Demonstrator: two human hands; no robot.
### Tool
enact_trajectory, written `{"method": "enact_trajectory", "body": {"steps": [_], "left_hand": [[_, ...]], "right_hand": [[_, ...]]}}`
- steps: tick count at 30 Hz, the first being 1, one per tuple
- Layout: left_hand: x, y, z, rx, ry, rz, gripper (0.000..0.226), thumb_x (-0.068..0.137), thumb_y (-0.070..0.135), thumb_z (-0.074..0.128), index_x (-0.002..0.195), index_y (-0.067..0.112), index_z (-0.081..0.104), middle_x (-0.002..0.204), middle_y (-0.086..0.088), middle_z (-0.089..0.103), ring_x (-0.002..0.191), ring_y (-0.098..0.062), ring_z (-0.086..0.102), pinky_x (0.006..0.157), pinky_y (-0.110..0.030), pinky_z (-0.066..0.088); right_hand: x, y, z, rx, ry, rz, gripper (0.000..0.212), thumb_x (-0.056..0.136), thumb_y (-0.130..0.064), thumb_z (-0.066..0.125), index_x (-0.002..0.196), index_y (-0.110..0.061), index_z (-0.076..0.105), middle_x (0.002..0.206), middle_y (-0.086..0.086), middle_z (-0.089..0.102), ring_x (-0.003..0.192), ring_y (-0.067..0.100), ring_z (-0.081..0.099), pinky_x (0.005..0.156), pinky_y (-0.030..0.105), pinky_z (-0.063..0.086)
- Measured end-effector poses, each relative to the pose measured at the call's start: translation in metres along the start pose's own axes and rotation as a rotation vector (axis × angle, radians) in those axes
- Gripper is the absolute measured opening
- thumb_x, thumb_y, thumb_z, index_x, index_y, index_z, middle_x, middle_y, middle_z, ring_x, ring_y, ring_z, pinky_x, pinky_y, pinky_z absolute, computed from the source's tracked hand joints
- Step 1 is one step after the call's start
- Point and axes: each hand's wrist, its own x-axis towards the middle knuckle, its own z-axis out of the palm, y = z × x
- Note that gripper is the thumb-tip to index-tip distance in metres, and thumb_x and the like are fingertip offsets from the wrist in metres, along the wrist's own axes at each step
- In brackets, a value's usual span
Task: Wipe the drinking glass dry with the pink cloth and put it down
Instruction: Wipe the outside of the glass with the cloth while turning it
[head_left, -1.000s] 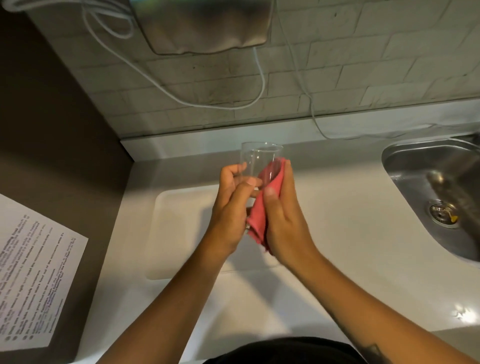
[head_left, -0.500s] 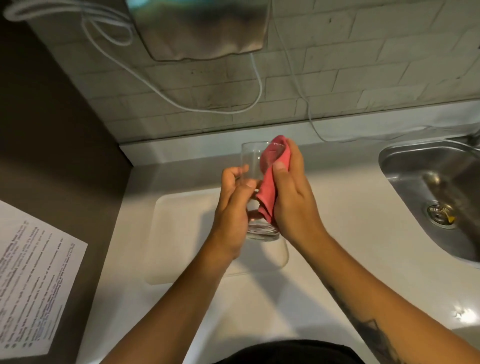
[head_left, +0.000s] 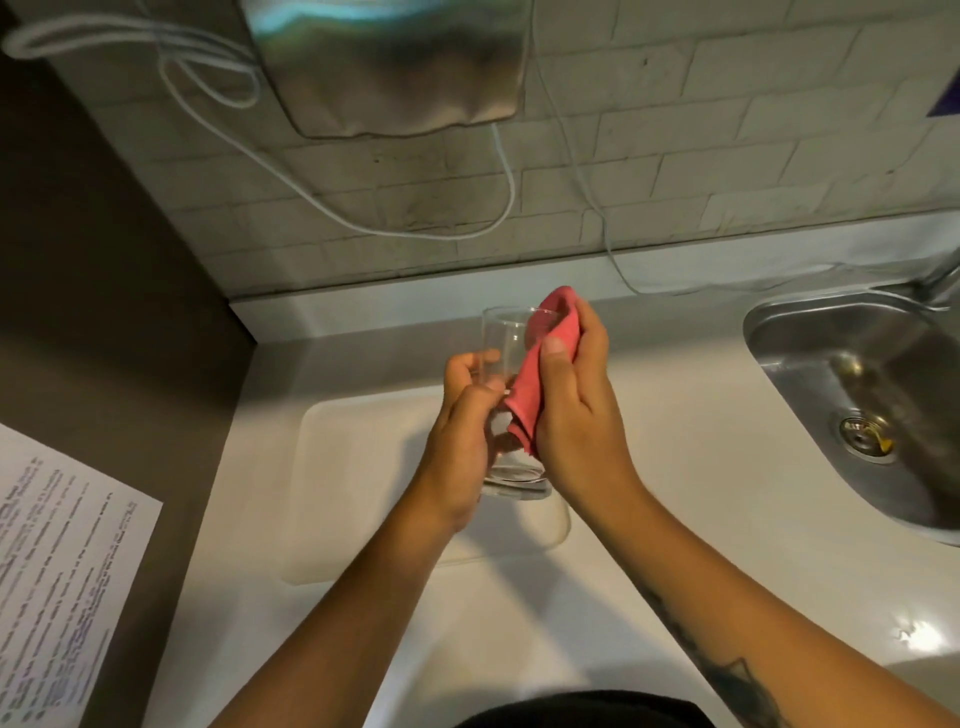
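A clear drinking glass (head_left: 501, 338) is held upright above the white counter, its thick base (head_left: 517, 480) showing below my palms. My left hand (head_left: 462, 441) grips its left side around the lower half. My right hand (head_left: 576, 410) presses the pink cloth (head_left: 540, 379) against the glass's right side. The cloth's top fold reaches over the rim, and part of it shows through the glass wall.
Below the hands lies a shallow recessed drain area (head_left: 358, 478) in the white counter. A steel sink (head_left: 872, 395) sits at the right. White cables (head_left: 363, 218) hang along the tiled wall under a metal fixture (head_left: 384, 67). A printed sheet (head_left: 57, 587) lies at the left.
My right hand and the pink cloth have slid up the glass's side to the rim. The glass base now shows below my hands. My left hand keeps its grip.
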Motion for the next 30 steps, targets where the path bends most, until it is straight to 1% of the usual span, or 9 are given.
{"method": "enact_trajectory", "body": {"steps": [3,6,10,13,17,19,23,26,30], "left_hand": [[-0.006,-0.003,0.006,0.217,0.08,0.062,0.054,0.079,0.063,0.061,0.123,0.036,0.045,0.126,-0.012,0.061,0.094,-0.011,0.068,0.079,-0.044,0.064],[-0.016,-0.004,0.005,0.379,0.158,0.106,0.063,0.079,0.074,0.059,0.131,0.04,0.047,0.128,0.005,0.062,0.107,-0.015,0.072,0.095,-0.052,0.063],[-0.02,-0.004,0.002,0.433,0.178,0.086,0.052,0.084,0.068,0.06,0.128,0.044,0.049,0.129,0.008,0.067,0.108,-0.012,0.073,0.097,-0.042,0.063],[-0.02,-0.004,0.0,0.329,0.238,0.085,0.038,0.084,0.069,0.06,0.114,0.046,0.058,0.114,0.011,0.073,0.097,-0.001,0.074,0.084,-0.032,0.063],[-0.016,0.006,-0.01,0.241,0.206,0.102,0.06,0.082,0.076,0.057,0.126,0.035,0.061,0.122,0.009,0.073,0.11,-0.009,0.077,0.084,-0.031,0.066],[-0.016,0.009,-0.01,0.2,0.158,0.114,0.053,0.085,0.071,0.06,0.126,0.038,0.061,0.125,0.008,0.072,0.109,-0.008,0.077,0.078,-0.024,0.063],[-0.02,0.002,-0.005,0.125,0.105,0.093,0.048,0.085,0.064,0.065,0.122,0.033,0.062,0.112,0.006,0.076,0.098,-0.01,0.076,0.07,-0.023,0.059],[-0.019,0.003,-0.003,0.097,0.127,0.12,0.052,0.086,0.062,0.062,0.122,0.025,0.061,0.108,0.002,0.076,0.097,-0.015,0.075,0.071,-0.025,0.06],[-0.012,0.014,-0.008,0.118,0.127,0.162,0.061,0.086,0.062,0.06,0.129,0.018,0.058,0.108,0.007,0.076,0.097,-0.014,0.076,0.075,-0.028,0.062]], "right_hand": [[0.005,0.007,-0.002,0.043,0.029,0.079,0.045,0.117,-0.029,0.039,0.162,-0.024,0.029,0.134,-0.001,0.063,0.104,0.001,0.074,0.082,0.025,0.065],[0.008,0.012,-0.001,0.06,0.039,0.113,0.04,0.117,-0.029,0.039,0.157,-0.025,0.034,0.121,-0.009,0.064,0.086,-0.012,0.072,0.065,0.01,0.056],[-0.001,0.015,0.002,0.051,-0.004,0.092,0.047,0.117,-0.038,0.035,0.164,-0.032,0.032,0.153,-0.008,0.055,0.126,-0.007,0.061,0.095,0.006,0.054],[-0.022,0.018,0.005,0.043,-0.129,0.04,0.056,0.118,-0.036,0.032,0.172,-0.031,0.016,0.171,-0.018,0.036,0.154,-0.001,0.043,0.127,0.026,0.04],[-0.059,0.027,0.012,-0.058,-0.226,-0.109,0.062,0.115,-0.022,0.034,0.169,-0.027,0.004,0.155,-0.054,0.023,0.146,-0.027,0.028,0.116,0.0,0.026],[-0.054,0.022,0.011,-0.065,-0.194,-0.118,0.058,0.115,-0.022,0.035,0.168,-0.027,0.012,0.16,-0.037,0.032,0.148,-0.017,0.036,0.12,0.009,0.031],[-0.014,0.005,0.002,0.051,-0.082,-0.012,0.046,0.116,-0.035,0.033,0.162,-0.03,0.035,0.158,0.002,0.056,0.145,0.019,0.058,0.122,0.048,0.046],[-0.017,0.003,0.001,0.048,-0.127,-0.005,0.063,0.11,-0.046,0.032,0.17,-0.03,0.021,0.169,-0.001,0.045,0.153,0.024,0.05,0.125,0.055,0.043],[-0.052,0.019,0.009,-0.001,-0.177,-0.063,0.062,0.111,-0.035,0.033,0.171,-0.028,0.017,0.17,-0.011,0.039,0.156,0.007,0.042,0.13,0.045,0.037]]}}
